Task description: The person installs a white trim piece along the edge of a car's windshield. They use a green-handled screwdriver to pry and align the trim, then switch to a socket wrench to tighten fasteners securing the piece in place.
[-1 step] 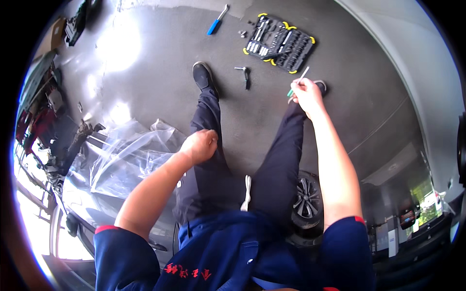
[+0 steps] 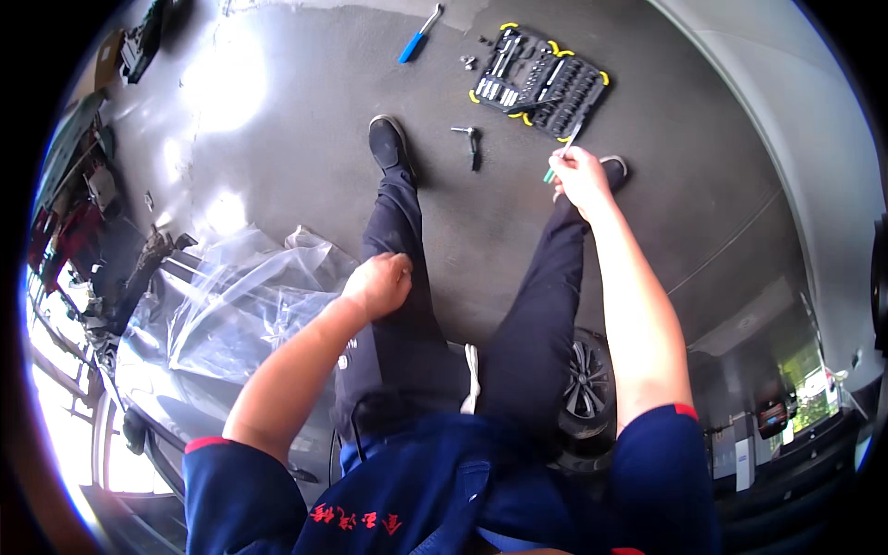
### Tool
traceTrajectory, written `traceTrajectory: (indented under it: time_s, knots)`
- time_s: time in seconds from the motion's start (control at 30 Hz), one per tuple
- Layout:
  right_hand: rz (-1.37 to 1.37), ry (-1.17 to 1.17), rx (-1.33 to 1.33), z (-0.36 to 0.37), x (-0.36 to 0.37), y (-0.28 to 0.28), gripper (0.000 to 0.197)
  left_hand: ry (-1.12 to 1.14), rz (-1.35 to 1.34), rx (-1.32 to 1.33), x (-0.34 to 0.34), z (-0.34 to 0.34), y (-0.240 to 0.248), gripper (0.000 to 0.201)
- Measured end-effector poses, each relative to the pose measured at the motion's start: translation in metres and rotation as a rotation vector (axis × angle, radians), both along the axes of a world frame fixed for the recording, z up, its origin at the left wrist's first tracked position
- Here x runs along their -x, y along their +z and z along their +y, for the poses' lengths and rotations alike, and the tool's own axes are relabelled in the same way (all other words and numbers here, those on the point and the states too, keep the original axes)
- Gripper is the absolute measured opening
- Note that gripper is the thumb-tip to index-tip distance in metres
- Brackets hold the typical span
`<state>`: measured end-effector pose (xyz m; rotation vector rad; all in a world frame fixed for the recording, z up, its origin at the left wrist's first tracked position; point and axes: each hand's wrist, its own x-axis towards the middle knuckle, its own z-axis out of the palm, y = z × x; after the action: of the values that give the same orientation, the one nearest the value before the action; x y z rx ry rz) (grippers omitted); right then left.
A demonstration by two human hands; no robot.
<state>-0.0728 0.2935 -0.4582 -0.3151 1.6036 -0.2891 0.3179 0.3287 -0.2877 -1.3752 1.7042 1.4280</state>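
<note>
My right hand (image 2: 581,178) is stretched out over the grey floor, closed on a slim tool with a green handle (image 2: 558,159), just below an open black socket case (image 2: 541,83). My left hand (image 2: 377,283) is curled into a fist beside my left thigh, at the edge of a clear plastic sheet (image 2: 242,310); nothing shows in it. My legs in dark trousers reach forward, and my black shoe (image 2: 388,143) rests on the floor.
A ratchet (image 2: 472,143) lies on the floor between my feet. A blue-handled tool (image 2: 418,39) lies farther off. A car wheel (image 2: 588,384) sits under my right leg. Cluttered shelves and parts line the left side.
</note>
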Motion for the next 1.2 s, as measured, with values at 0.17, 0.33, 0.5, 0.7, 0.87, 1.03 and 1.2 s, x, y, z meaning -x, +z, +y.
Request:
traceTrajectory:
  time_s: [0.17,0.33,0.5,0.7,0.87,1.03,1.2]
  knots:
    - [0.367,0.448,0.203,-0.005,-0.041,-0.197,0.034,0.157,0.068,0.133,-0.023,0.027,-0.051,0.015]
    - [0.528,0.539,0.023,-0.074,-0.115,-0.257,0.037,0.222,0.040,0.225,-0.061,0.032,-0.048,0.015]
    - [0.815,0.488,0.066,-0.068,-0.119,-0.292,0.031,0.319,0.089,0.236,-0.075,0.026,-0.053,0.018]
    - [0.521,0.554,0.015,-0.006,-0.203,-0.270,0.031,0.350,0.114,0.233,-0.106,0.017,-0.047,0.019]
    - [0.672,0.503,-0.332,0.051,-0.228,-0.316,0.052,0.388,0.134,0.228,-0.109,0.015,-0.055,0.018]
    - [0.607,0.672,-0.071,0.056,-0.210,-0.345,0.045,0.350,0.148,0.248,-0.110,0.019,-0.059,0.018]
    - [0.344,0.581,0.102,0.062,-0.201,-0.300,0.032,0.361,0.110,0.228,-0.094,0.022,-0.057,0.017]
